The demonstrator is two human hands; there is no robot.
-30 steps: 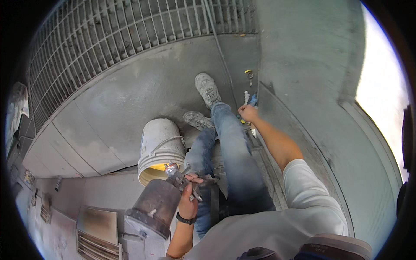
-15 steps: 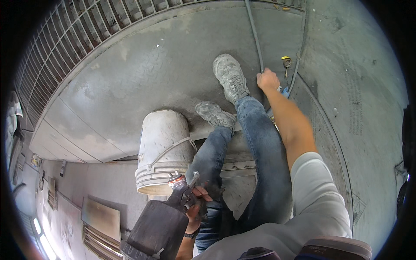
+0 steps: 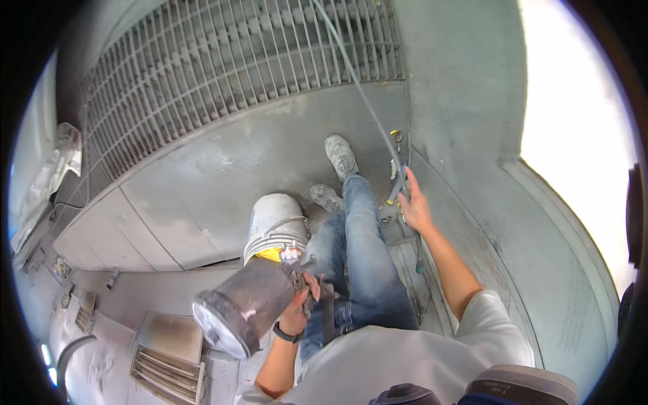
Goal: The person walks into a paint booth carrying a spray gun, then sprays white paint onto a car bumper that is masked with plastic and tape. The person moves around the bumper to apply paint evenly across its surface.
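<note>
My left hand (image 3: 298,309) grips a spray gun (image 3: 297,280) at low centre; its dark, translucent cup (image 3: 246,304) is tilted sideways toward the lower left. My right hand (image 3: 416,206) holds a grey hose (image 3: 361,94), which runs from the top of the view down past my fingers. Just left of that hand lies a grey-and-yellow handled object (image 3: 394,192), too small to identify, and above it a small yellow-topped tool (image 3: 395,138). Behind the gun cup, a white bucket (image 3: 273,217) with yellow material at its opening is beside my legs.
A metal grate (image 3: 236,67) spans the top left above a grey panel (image 3: 196,182). A grey wall (image 3: 466,81) borders the bright area at right. Vented panels (image 3: 165,368) are at lower left, and crumpled sheeting (image 3: 64,152) hangs at far left.
My right hand has taken hold of the hose, which now stretches straighter and diagonally upward from it. The gun cup has tipped further sideways in my left hand. The view has shifted.
</note>
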